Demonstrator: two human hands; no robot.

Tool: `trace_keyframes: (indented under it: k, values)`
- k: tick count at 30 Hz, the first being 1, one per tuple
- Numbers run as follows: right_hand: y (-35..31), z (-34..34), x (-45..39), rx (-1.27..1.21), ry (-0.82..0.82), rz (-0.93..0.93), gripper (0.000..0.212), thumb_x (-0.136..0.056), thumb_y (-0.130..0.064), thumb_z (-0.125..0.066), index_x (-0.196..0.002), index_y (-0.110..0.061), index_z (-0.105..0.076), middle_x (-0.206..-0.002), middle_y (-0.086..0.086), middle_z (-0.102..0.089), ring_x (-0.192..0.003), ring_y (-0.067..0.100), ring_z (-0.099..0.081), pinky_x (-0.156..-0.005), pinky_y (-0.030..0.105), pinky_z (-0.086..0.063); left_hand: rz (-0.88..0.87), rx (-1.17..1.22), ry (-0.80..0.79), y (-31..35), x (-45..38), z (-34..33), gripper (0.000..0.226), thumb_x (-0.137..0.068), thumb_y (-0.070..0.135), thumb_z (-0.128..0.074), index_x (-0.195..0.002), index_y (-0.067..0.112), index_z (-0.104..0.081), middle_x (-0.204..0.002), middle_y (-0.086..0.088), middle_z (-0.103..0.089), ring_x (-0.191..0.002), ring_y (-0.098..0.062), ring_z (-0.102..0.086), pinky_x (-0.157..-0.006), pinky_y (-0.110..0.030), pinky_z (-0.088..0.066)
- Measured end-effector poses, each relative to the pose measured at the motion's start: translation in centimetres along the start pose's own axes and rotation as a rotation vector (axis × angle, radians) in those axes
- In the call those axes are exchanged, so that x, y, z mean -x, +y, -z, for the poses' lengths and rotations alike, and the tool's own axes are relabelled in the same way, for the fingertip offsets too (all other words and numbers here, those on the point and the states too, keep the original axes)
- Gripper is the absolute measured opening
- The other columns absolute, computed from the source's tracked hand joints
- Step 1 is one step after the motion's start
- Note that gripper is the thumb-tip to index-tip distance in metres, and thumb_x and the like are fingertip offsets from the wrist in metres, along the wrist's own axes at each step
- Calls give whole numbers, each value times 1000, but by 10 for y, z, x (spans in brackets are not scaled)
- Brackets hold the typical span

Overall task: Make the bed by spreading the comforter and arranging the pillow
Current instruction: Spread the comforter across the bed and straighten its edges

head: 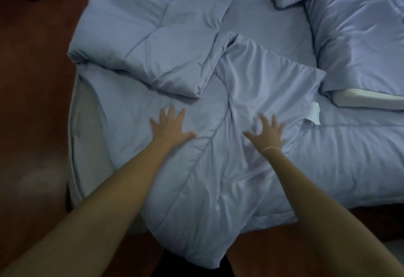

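Head view is dim and bluish, and the hands are slightly blurred, so fine detail on the fingers is hard to read. Top edge of the frame cuts off the far end of the bed, and the right edge cuts off the pillow, which lies at the upper right in a shiny lilac case with a pale insert showing at its near open end. How far the comforter reaches on the right cannot be told.

The comforter is lilac and bunched in several folds: one thick fold lies at the upper left, another flap sits in the middle of the bed, and a corner hangs off the near edge toward the floor, which is dark reddish. A white tag shows on the comforter just right of centre. Between the folds a flat sheet of the same colour is exposed. At the left, the mattress side shows grey under the bedding.

Both bare arms reach forward from the bottom of the frame. The left hand lies palm down with fingers spread wide and straight, pressing flat on the comforter. The right hand is likewise palm down, fingers splayed, resting on a wrinkled fold; a thin band circles its wrist. Neither hand grips any cloth.
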State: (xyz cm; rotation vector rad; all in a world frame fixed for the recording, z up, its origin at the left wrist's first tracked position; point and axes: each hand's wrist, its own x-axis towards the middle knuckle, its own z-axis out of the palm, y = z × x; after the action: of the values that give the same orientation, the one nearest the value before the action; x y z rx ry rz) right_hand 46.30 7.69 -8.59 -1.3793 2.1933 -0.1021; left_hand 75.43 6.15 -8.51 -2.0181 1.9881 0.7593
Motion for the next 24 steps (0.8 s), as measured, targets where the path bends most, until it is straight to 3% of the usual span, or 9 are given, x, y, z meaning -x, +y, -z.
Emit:
trace_keyframes:
  k: [2, 4, 7, 9, 14, 16, 18, 20, 24]
  values:
    - [14, -6, -18, -54, -81, -82, 102, -74, -43, -76, -150, -37, -10, -160, 6, 9, -146, 37, -1, -115, 55, -16, 54, 44, -76, 8, -5, -35, 98, -75, 73, -51, -147, 39, 7, -157, -5, 21, -143, -40, 11, -104, -70, -8]
    - [27, -20, -20, 46, -168, 30, 94, -77, -26, -75, -150, -25, -15, -159, 15, -6, -141, 39, -26, -111, 44, -30, 58, 62, -47, 6, 0, -67, 80, -88, 58, -47, -148, 39, 3, -158, -7, 17, -144, -39, 8, -106, -69, -7]
    - [29, -38, 1, 198, -211, 246, 60, -82, -13, -61, -137, -15, -37, -144, 16, -41, -119, 41, -52, -95, 41, -44, -53, 63, 122, -2, 14, -82, 55, -97, 19, -43, -148, 21, -21, -155, -18, -18, -138, -39, -26, -108, -56, -30]
    - [25, -39, 18, 179, -247, 314, 47, -83, -18, -60, -129, -16, -52, -134, 14, -53, -115, 39, -55, -96, 40, -43, -87, 141, 211, -14, 26, -72, 51, -91, 5, -46, -140, 15, -41, -137, -20, -47, -112, -39, -54, -88, -46, -49]
    - [32, -14, 20, -110, 341, 273, 31, -73, -43, -60, -84, -19, -76, -99, 16, -68, -98, 39, -61, -86, 41, -50, 117, -64, 226, -54, 61, -40, 25, -90, 10, -46, -110, 7, -61, -108, -21, -61, -91, -40, -63, -75, -42, -49]
    - [32, 8, 2, -187, 385, 133, 49, -73, -53, -60, -111, -22, -69, -127, 21, -55, -121, 40, -49, -98, 47, -43, 227, -217, 104, -57, 67, -36, 24, -91, 15, -44, -106, 8, -61, -111, -17, -62, -99, -35, -62, -85, -40, -47]
    - [38, 20, -18, -138, 164, -89, 81, -74, -59, -67, -144, -35, -33, -158, 14, -15, -143, 39, -16, -112, 57, -23, 318, -298, 82, -47, 68, -28, 24, -88, 23, -48, -105, 13, -62, -114, -11, -61, -105, -31, -56, -92, -40, -40]
    - [47, 20, -32, -76, -22, -167, 110, -69, -61, -72, -150, -37, -2, -160, 13, 9, -144, 44, -4, -116, 58, -13, 222, -192, 196, -31, 62, -30, 36, -85, 32, -43, -112, 16, -60, -123, -13, -54, -112, -33, -49, -96, -45, -34]
    - [64, -6, -29, 117, -152, 30, 103, -76, -31, -74, -150, -31, -4, -156, 21, -8, -140, 45, -23, -114, 51, -25, 40, 104, -86, 5, 56, -57, 81, -85, 66, -43, -149, 35, -3, -159, -6, 7, -142, -36, -10, -108, -59, -20]
